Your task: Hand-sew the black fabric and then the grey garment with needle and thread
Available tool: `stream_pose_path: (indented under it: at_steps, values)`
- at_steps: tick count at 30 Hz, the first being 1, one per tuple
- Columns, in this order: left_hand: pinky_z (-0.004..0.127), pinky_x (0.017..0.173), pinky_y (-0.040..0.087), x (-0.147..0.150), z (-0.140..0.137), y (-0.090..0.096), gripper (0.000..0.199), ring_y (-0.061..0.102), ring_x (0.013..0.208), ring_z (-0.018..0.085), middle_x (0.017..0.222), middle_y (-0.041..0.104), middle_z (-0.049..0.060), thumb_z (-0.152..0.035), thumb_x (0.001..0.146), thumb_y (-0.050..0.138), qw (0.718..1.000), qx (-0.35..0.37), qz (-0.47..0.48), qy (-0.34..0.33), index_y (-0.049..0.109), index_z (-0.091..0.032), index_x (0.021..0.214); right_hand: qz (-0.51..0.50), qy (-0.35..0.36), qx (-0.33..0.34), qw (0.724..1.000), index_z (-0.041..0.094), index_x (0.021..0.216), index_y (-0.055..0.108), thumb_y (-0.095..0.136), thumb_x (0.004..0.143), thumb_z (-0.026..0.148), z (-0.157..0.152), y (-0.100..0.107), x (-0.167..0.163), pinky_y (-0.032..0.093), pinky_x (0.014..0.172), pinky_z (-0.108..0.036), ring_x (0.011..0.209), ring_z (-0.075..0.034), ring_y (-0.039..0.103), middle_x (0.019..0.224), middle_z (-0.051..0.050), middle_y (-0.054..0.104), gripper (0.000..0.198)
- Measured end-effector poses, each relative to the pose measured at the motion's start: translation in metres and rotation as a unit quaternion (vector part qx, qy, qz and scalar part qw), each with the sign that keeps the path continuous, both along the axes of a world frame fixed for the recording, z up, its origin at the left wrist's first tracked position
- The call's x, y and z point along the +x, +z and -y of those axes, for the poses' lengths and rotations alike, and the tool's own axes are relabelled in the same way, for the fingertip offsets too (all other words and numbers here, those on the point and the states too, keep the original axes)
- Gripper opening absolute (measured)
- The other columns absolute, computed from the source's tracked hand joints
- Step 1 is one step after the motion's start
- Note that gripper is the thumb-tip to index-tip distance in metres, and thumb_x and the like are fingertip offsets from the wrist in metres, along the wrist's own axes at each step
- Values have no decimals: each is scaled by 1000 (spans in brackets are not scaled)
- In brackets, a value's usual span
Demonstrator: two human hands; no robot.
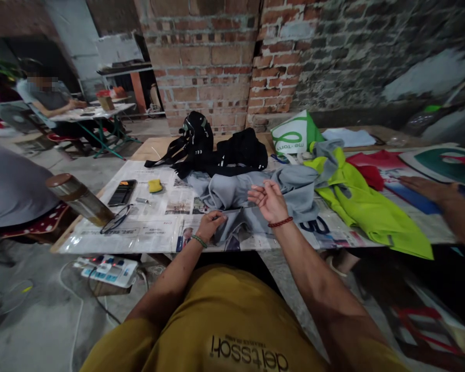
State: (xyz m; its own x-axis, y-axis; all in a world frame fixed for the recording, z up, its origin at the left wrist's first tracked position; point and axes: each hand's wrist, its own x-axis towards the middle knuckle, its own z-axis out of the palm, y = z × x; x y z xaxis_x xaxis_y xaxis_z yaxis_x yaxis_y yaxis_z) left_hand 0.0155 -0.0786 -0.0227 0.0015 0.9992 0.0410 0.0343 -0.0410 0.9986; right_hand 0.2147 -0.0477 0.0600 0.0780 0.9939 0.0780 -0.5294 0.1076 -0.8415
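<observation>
A grey garment [251, 219] lies bunched on the newspaper-covered table in front of me. My left hand [212, 226], with a green bead bracelet at the wrist, is closed on the near left edge of this cloth, thumb and finger pinched together. Raised just above the garment is my right hand [270, 204], palm turned up, with a red-brown bracelet. Its thumb and forefinger appear to come together while the other fingers curl loosely; anything between them is too small to make out. More grey fabric [232, 188] is heaped behind both hands.
To the left are a bottle [81, 199], a phone [122, 193], a yellow sponge [155, 186] and glasses [116, 219]. Black bags [242, 150] lie behind. Rightward are a lime-yellow garment [368, 201], an iron [445, 163] and another person's hand [430, 188]. A power strip [112, 269] hangs below.
</observation>
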Motion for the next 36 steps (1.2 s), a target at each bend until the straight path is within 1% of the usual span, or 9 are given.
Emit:
stream_pose_path:
  at_steps: [5,9,13,18,23,28,31,33,36]
  values:
    - [22,53,28,0,1,0,31,35,53,7,54,46,-5,-43,59,72,1000,-7,-5,-3,61,-15,63,16,-21,41,999,25,92,42,62,81,44,-4,18,13,59,57,-30,64,-16,70,67,5,67,30]
    - [22,53,28,0,1,0,31,35,53,7,53,47,-5,-44,58,72,1000,-11,-7,-5,61,-15,63,8,-28,68,997,23,95,48,68,78,31,-6,26,19,59,63,-26,66,-13,70,67,6,66,27]
    - [23,54,30,-1,0,1,29,37,54,8,55,48,-4,-42,59,72,1000,-5,-10,-5,62,-15,63,-5,-31,68,997,21,94,51,71,74,20,-7,30,24,60,65,-26,67,-13,70,68,5,67,29]
    - [23,55,31,-1,1,0,27,39,55,8,55,49,-4,-40,61,71,1000,-2,-8,-3,62,-15,64,3,-39,89,995,20,82,52,70,76,20,-6,35,28,60,67,-26,68,-13,70,68,4,66,20]
    - [22,57,35,-3,0,-2,28,43,58,9,58,52,-3,-42,61,72,999,-4,21,24,63,-16,66,16,-48,114,992,20,81,52,69,76,20,-2,38,25,59,65,-27,65,-13,69,68,4,66,17]
    - [23,63,40,-5,-4,-6,27,49,64,10,62,56,-2,-41,60,73,997,10,64,40,62,-17,66,15,-63,105,992,20,80,52,71,74,22,0,33,23,59,65,-25,64,-12,69,66,4,66,20]
    - [23,65,41,-6,-5,-7,29,50,66,11,63,56,-2,-44,61,71,996,18,65,50,62,-18,67,23,-55,94,994,21,82,52,71,74,27,2,26,19,58,62,-25,60,-12,68,65,5,65,22]
    - [23,64,40,-5,-5,-7,30,51,67,11,64,56,-2,-46,62,69,997,16,56,50,61,-18,69,41,-25,75,996,21,85,53,72,73,31,8,17,12,56,55,-24,54,-11,65,63,5,65,25]
    - [22,61,40,-5,-3,-6,30,50,67,11,66,57,-2,-45,64,68,998,8,48,38,62,-17,73,86,53,16,995,20,90,55,72,69,37,23,-5,-5,50,42,-22,43,-10,58,60,5,63,31]
